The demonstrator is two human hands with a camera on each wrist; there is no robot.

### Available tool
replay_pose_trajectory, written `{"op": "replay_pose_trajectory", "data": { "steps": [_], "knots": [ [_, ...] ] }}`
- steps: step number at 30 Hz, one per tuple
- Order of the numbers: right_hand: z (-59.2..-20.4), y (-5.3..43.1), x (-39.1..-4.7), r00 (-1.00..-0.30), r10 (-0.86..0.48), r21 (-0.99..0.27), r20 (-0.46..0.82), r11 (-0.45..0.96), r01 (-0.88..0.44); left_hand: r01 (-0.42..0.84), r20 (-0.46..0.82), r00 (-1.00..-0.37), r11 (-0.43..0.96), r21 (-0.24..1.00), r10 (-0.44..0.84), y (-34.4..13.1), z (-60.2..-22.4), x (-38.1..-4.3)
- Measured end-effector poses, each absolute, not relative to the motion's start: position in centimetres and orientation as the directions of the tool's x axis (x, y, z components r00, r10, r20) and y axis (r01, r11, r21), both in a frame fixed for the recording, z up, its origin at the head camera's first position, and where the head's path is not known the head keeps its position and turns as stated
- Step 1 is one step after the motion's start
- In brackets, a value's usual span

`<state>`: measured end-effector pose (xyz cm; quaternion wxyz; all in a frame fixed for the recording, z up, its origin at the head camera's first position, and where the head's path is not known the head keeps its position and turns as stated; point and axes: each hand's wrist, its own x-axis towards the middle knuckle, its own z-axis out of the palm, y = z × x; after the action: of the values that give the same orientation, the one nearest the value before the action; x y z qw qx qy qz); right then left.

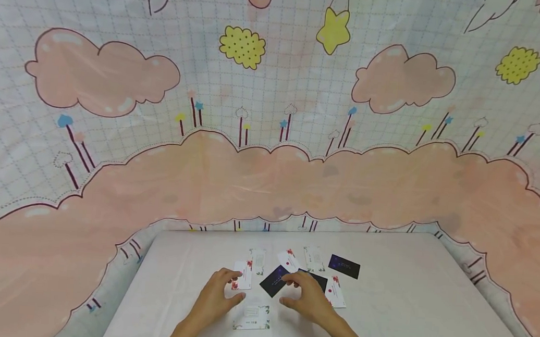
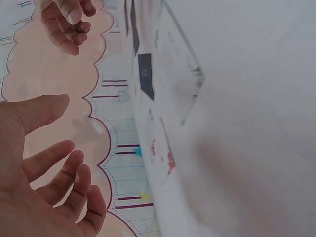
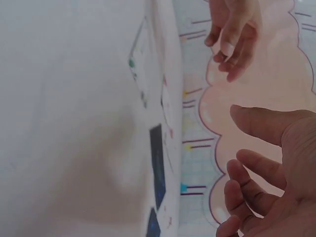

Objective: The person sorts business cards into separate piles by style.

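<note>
Several small printed cards lie spread on a white table. My left hand [image 1: 215, 294] hovers with its fingers relaxed and thumb apart, nearest to a white card with red flowers [image 1: 244, 277]. Between the hands lies a dark card [image 1: 273, 281]. My right hand [image 1: 311, 301] is held over its right corner, likewise loosely bent and gripping nothing; it partly hides another dark card [image 1: 318, 280]. A white card with red flowers [image 1: 336, 294] lies just right of that hand. Closest to me is a white card with green leaves [image 1: 252, 318]. Both wrist views show the left hand [image 2: 54, 173] and right hand [image 3: 266, 173] raised above the tabletop.
Farther back are two green-leaf cards, a left one [image 1: 258, 260] and a right one [image 1: 314, 259], a red-flowered card [image 1: 288, 260] and a dark card [image 1: 344, 266]. The white table [image 1: 411, 303] ends at a cloud-patterned cloth [image 1: 259, 183] behind and at the sides.
</note>
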<state>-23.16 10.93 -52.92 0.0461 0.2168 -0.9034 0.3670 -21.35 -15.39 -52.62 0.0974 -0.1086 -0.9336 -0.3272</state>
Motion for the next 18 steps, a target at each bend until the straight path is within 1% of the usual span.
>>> {"op": "replay_pose_trajectory", "data": {
  "steps": [4,11,18],
  "knots": [
    [-52.1,11.1,-24.3,-0.905,-0.326,-0.659,0.273,0.622,-0.422,0.253,0.271,-0.958,0.740,0.623,0.100,-15.2,-51.9,-22.3],
    [-50.8,10.7,-26.6,-0.898,-0.302,-0.654,0.319,0.616,-0.439,0.258,0.312,-0.948,0.721,0.644,0.060,-14.5,-51.8,-24.1],
    [-50.8,9.8,-29.4,-0.893,-0.317,-0.642,0.319,0.621,-0.450,0.233,0.333,-0.943,0.744,0.626,0.015,-13.6,-53.4,-26.2]
  ]
}}
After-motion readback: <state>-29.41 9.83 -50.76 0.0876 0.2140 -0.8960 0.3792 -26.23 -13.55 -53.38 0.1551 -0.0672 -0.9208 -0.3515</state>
